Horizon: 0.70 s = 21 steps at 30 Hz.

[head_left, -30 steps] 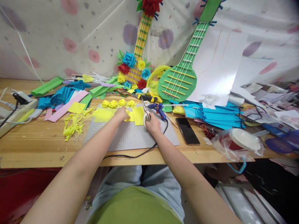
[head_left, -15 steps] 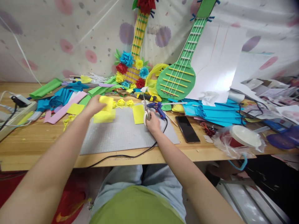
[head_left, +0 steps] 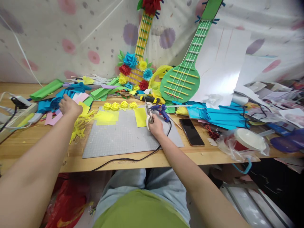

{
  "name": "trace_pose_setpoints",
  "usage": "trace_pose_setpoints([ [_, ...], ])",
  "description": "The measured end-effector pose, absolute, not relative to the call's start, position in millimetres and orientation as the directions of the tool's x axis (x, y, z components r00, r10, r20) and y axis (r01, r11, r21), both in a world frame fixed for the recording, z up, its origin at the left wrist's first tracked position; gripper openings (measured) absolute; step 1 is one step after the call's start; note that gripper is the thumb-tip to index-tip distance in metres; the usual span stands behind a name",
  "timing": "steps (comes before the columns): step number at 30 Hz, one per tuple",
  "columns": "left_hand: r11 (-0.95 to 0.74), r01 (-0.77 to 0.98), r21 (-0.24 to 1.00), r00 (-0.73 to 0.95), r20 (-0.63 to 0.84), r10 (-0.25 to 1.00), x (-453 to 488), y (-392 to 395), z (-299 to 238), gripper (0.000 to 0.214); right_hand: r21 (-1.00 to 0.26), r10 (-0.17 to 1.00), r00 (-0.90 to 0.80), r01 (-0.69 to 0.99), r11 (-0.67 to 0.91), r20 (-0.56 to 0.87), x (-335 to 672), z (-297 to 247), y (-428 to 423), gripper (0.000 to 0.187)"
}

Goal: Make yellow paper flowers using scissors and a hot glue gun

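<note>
My left hand (head_left: 70,107) is over the pile of coloured paper at the left, fingers apart, with nothing visibly held. Under and beside it lie blue crepe paper (head_left: 53,100), a pink strip (head_left: 54,118) and a yellow piece (head_left: 84,108). My right hand (head_left: 156,125) grips a pair of scissors (head_left: 148,111), blades pointing away from me. Just left of the scissors a yellow paper rectangle (head_left: 140,117) rests on the grey cutting mat (head_left: 118,139). More yellow sheets (head_left: 106,117) lie at the mat's left, with several yellow paper flowers (head_left: 115,106) behind them.
A blue glue gun (head_left: 161,110) sits beyond the scissors, its black cord (head_left: 133,159) crossing the mat. To the right are a phone (head_left: 191,131) and a bagged tub (head_left: 247,139). A green paper lute (head_left: 181,83) and a flowered yellow one (head_left: 140,46) lean at the back.
My left hand has moved left from the yellow sheets on the mat to the coloured paper pile, and the yellow paper it held is out of it. My right hand stays put with the scissors.
</note>
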State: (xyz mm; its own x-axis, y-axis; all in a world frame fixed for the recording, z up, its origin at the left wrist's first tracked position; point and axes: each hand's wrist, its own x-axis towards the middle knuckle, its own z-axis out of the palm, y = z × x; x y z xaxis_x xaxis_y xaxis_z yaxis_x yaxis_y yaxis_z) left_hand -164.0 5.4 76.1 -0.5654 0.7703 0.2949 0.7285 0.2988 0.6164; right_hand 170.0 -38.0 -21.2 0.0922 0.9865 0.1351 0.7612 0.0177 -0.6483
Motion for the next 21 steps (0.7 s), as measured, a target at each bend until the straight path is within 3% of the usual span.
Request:
trace_pose_setpoints([
  [3, 0.296, 0.742, 0.601, -0.578, 0.35, 0.737, -159.8, 17.1, 60.5, 0.058, -0.681, 0.986, 0.081, 0.731, 0.039, 0.143, 169.9, -23.6, -33.8, 0.018],
  [6, 0.065, 0.656, 0.752, -0.47, 0.34, 0.814, -118.7, 20.5, 40.1, 0.051, -0.779, 0.991, 0.021, 0.62, 0.092, 0.134, 168.3, -25.3, -24.4, 0.021],
  [8, -0.025, 0.455, 0.89, -0.413, 0.236, 0.88, -78.4, 15.3, 26.7, 0.055, -0.866, 0.994, -0.047, 0.486, 0.113, 0.104, 166.4, -23.6, -18.5, 0.026],
  [11, 0.075, 0.023, 0.997, -0.283, -0.066, 0.957, -24.2, -0.5, 9.8, 0.072, -0.957, 0.992, -0.118, 0.282, 0.073, 0.041, 164.3, -17.5, -14.6, 0.036],
  [13, 0.174, -0.218, 0.96, -0.167, -0.213, 0.963, -3.5, -11.1, 1.4, 0.073, -0.982, 0.988, -0.156, 0.181, 0.048, 0.02, 164.3, -13.2, -14.8, 0.04],
  [15, 0.257, -0.38, 0.888, 0.024, -0.269, 0.963, 4.1, -18.1, -4.8, 0.058, -0.993, 0.982, -0.188, 0.114, 0.036, 0.014, 164.5, -9.9, -15.1, 0.042],
  [18, 0.318, -0.451, 0.834, 0.175, -0.267, 0.948, 2.0, -21.1, -10.1, 0.035, -0.998, 0.981, -0.192, 0.059, 0.029, 0.018, 163.0, -6.8, -13.2, 0.044],
  [21, 0.298, -0.449, 0.842, 0.117, -0.275, 0.954, -1.4, -19.2, -10.8, 0.027, -0.998, 0.982, -0.188, 0.048, 0.031, 0.022, 158.6, -4.3, -9.0, 0.043],
])
